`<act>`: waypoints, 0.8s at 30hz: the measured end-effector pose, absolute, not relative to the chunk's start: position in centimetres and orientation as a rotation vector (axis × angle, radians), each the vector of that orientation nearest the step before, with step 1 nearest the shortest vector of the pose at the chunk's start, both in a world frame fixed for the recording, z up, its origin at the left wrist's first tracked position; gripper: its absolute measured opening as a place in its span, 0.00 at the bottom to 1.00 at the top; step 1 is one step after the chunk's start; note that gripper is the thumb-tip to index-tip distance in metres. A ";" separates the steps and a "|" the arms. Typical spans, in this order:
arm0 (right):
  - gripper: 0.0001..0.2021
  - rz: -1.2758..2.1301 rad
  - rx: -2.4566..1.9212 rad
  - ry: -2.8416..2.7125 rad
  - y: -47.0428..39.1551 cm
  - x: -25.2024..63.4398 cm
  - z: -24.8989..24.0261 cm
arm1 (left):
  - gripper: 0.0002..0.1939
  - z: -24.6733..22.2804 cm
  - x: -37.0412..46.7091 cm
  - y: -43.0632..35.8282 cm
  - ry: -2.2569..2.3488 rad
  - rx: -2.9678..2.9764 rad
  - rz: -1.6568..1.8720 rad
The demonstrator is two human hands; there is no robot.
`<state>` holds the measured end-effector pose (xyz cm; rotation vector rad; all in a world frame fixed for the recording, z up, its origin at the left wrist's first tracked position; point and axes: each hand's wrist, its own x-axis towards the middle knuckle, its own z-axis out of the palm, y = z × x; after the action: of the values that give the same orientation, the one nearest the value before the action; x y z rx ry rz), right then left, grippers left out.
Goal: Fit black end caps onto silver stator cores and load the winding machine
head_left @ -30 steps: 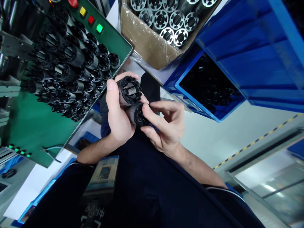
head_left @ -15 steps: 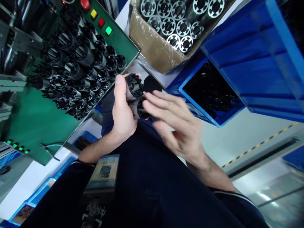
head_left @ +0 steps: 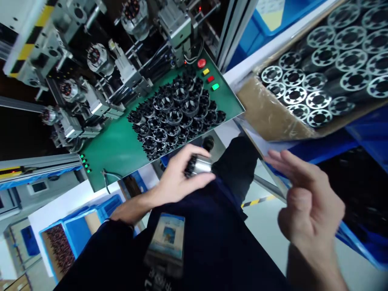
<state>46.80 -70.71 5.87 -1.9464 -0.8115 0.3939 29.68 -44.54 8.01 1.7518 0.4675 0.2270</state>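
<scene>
My left hand (head_left: pixel 174 176) is wrapped round a metal motor stator (head_left: pixel 202 165) with a black slotted end piece, thumb below and fingers above. The hand is in front of the green bench, over my lap; whether a second stator sits behind the first I cannot tell. My right hand (head_left: pixel 315 202) is raised at the right, slightly blurred, with its fingers stretched out and nothing visible in it. It is nearest to the cardboard box (head_left: pixel 263 111) of bare stator cores (head_left: pixel 318 99). Several stators with black end pieces (head_left: pixel 174 115) stand grouped on the green bench.
Winding machine fixtures (head_left: pixel 100 60) line the bench's back. Pliers (head_left: pixel 110 175) lie at its front edge, and lit buttons (head_left: pixel 215 86) sit at its right corner. A blue bin of dark parts (head_left: pixel 360 190) is at the right; blue trays (head_left: pixel 75 234) stand lower left.
My right hand has moved away from the stators to the right. My left hand has turned, and only one stator shows in it now, where two showed before. The view has swung.
</scene>
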 end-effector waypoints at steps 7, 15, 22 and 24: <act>0.21 0.645 -2.054 -0.906 -73.2 46.0 3.6 | 0.29 8.3 27.5 -31.2 0.889 2.699 0.270; 0.18 0.823 -1.912 -1.282 -69.9 42.6 4.2 | 0.29 7.8 31.3 -28.0 1.003 2.882 -0.146; 0.19 0.875 -1.956 -1.311 -70.9 42.3 2.6 | 0.30 7.6 31.7 -28.1 0.993 2.929 -0.272; 0.19 0.882 -1.961 -1.339 -71.0 42.6 2.3 | 0.30 7.5 31.7 -27.7 0.939 2.936 -0.313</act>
<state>42.58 -71.01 2.29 -1.9612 -1.3389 0.8818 31.67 -27.74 7.48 2.9362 0.9392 -0.3126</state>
